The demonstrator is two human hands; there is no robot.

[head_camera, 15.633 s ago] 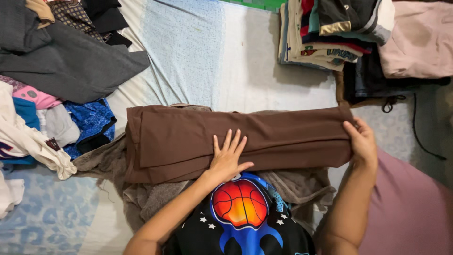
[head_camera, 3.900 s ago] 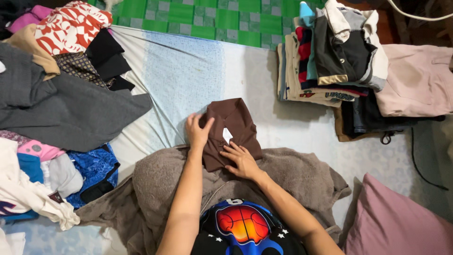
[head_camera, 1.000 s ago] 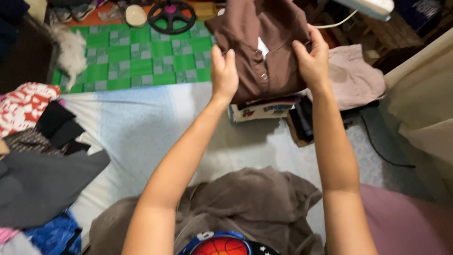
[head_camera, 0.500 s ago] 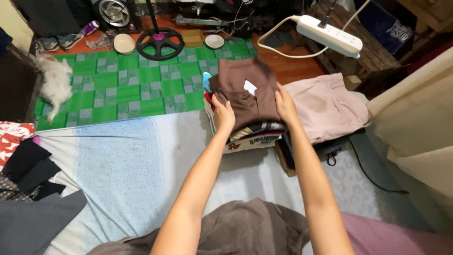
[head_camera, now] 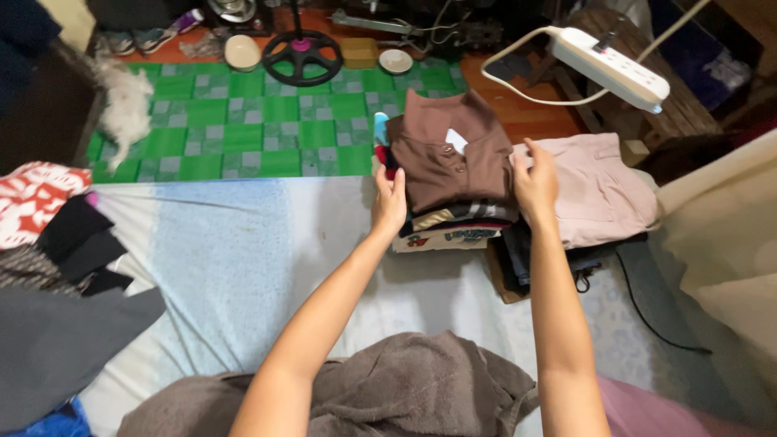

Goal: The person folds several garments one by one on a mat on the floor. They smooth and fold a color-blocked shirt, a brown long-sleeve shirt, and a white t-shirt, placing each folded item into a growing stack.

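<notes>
Pale blue bedsheet, with both hands at a stack of folded clothes near its far edge.

Nearest lies a rumpled grey-brown garment, and a dark grey cloth sits at the left with a red-and-white patterned one beyond it. Both forearms reach forward over the sheet. The left hand rests open against the left side of the folded brown shirt, and the right hand presses open-fingered on its right edge; neither is clenched. The shirt lies on top of the clothes stack, just beside a folded pink garment. Farther off is a green checked mat, a white power strip and a fan base.
</notes>
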